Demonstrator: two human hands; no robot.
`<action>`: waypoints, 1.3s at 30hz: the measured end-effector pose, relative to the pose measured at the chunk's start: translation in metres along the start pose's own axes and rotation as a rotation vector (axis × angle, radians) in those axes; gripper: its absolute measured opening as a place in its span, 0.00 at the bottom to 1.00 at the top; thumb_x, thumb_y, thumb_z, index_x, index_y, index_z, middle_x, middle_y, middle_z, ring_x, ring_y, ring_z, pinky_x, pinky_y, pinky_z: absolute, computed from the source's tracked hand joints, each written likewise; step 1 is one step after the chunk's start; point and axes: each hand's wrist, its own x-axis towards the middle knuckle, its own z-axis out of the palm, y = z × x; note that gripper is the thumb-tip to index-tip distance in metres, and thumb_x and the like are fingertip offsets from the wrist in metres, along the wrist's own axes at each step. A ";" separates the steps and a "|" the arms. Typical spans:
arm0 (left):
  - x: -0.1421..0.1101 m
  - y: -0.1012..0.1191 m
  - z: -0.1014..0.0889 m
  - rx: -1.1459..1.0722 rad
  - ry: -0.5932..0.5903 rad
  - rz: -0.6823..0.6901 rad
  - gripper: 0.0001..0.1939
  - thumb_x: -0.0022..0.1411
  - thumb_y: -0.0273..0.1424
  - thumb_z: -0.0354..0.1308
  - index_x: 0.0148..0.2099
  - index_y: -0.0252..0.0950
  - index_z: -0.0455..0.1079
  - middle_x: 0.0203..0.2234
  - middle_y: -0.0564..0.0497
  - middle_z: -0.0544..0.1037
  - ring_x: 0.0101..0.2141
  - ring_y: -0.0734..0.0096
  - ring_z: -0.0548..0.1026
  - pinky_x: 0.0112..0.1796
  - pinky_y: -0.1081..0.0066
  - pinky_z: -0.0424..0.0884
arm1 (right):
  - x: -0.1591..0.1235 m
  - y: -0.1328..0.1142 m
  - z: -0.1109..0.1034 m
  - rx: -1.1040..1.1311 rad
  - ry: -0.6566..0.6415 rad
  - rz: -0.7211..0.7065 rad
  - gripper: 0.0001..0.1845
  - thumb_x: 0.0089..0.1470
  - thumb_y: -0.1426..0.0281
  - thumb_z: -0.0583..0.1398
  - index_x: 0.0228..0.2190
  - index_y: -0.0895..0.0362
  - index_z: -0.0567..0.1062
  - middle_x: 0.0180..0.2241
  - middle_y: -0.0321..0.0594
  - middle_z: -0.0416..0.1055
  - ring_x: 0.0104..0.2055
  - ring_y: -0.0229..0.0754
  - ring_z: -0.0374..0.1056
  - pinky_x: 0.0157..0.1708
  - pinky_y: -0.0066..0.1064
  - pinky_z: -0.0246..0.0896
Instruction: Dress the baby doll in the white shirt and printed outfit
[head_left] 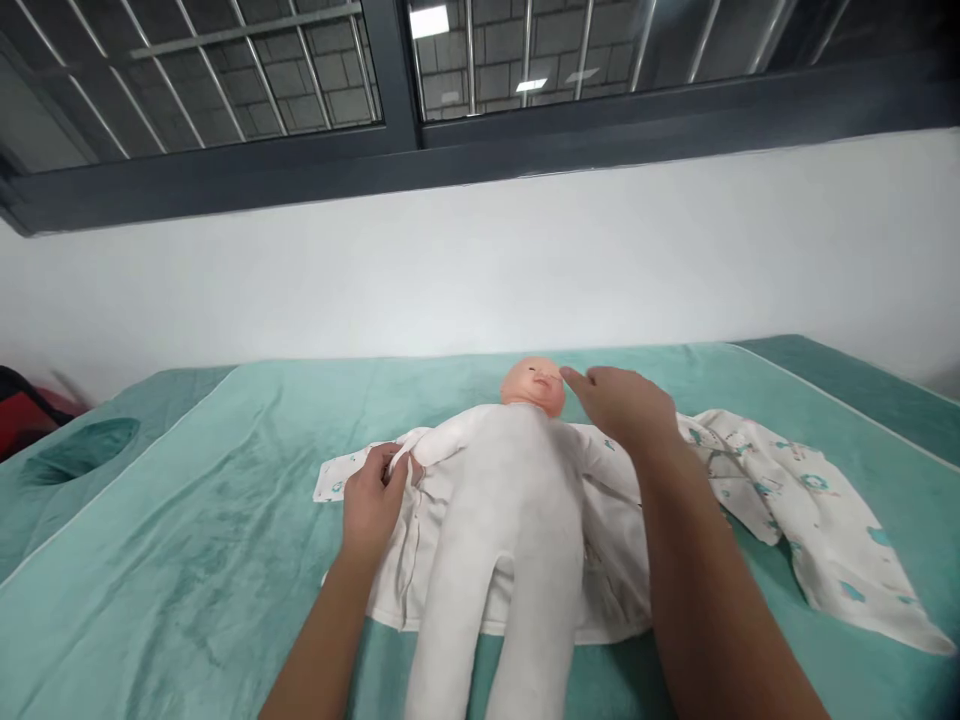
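A baby doll [510, 490] with a white cloth body and a pinkish head lies face up, legs toward me. Under it a white baby shirt [397, 590] with a small teal print is spread open. My left hand [375, 500] is closed, thumb and fingers pinching the shirt's fabric by the sleeve, at the end of the doll's arm on the left. My right hand [626, 405] is raised beside the doll's head, thumb stretched toward it. No held thing shows in it, and its other fingers are partly hidden.
Another white printed baby garment [817, 520] lies crumpled on the right. Everything rests on a teal-covered bed [225, 520] with a hole at its left side. Behind it are a white wall [450, 270] and a barred window. A red and black item [30, 415] sits at far left.
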 end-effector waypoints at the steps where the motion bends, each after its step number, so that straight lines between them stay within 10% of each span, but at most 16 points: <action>1: 0.000 0.000 0.000 -0.015 0.002 -0.015 0.14 0.63 0.43 0.52 0.43 0.41 0.71 0.23 0.56 0.74 0.25 0.69 0.69 0.30 0.72 0.64 | 0.007 0.011 0.003 -0.009 -0.077 0.010 0.35 0.61 0.46 0.42 0.29 0.57 0.75 0.35 0.50 0.76 0.38 0.52 0.69 0.37 0.39 0.58; 7: 0.003 0.008 -0.002 -0.138 -0.010 -0.142 0.15 0.63 0.45 0.53 0.43 0.41 0.71 0.30 0.53 0.78 0.30 0.66 0.73 0.33 0.70 0.65 | 0.023 0.022 0.032 0.329 -0.431 -0.262 0.39 0.55 0.37 0.45 0.26 0.57 0.76 0.37 0.52 0.77 0.38 0.54 0.71 0.37 0.37 0.60; 15: 0.029 0.038 0.000 -0.265 -0.033 -0.175 0.10 0.60 0.36 0.53 0.39 0.38 0.71 0.31 0.51 0.77 0.32 0.65 0.73 0.34 0.69 0.65 | 0.006 0.000 0.026 0.476 -0.432 -0.506 0.30 0.57 0.44 0.50 0.31 0.56 0.76 0.33 0.38 0.74 0.34 0.43 0.67 0.32 0.31 0.55; 22: 0.044 0.059 -0.001 -0.241 -0.098 -0.060 0.11 0.60 0.34 0.51 0.40 0.38 0.72 0.31 0.52 0.78 0.33 0.67 0.73 0.35 0.70 0.65 | 0.000 -0.022 0.044 0.539 -0.460 -0.628 0.29 0.57 0.47 0.56 0.52 0.50 0.74 0.55 0.40 0.71 0.54 0.51 0.66 0.53 0.37 0.59; 32: -0.012 0.120 -0.081 -0.473 -0.661 -0.114 0.20 0.59 0.40 0.59 0.53 0.40 0.72 0.35 0.48 0.78 0.25 0.70 0.72 0.26 0.71 0.64 | 0.009 -0.013 0.058 0.619 -0.574 -0.607 0.33 0.57 0.43 0.53 0.56 0.48 0.71 0.59 0.39 0.67 0.58 0.53 0.64 0.56 0.39 0.59; 39: -0.030 0.098 -0.075 -0.187 -0.389 -0.026 0.16 0.58 0.43 0.59 0.44 0.41 0.76 0.33 0.50 0.79 0.33 0.64 0.74 0.35 0.68 0.68 | 0.017 0.026 0.042 0.391 -0.570 -0.474 0.32 0.52 0.44 0.57 0.48 0.54 0.75 0.50 0.45 0.74 0.49 0.53 0.70 0.45 0.37 0.64</action>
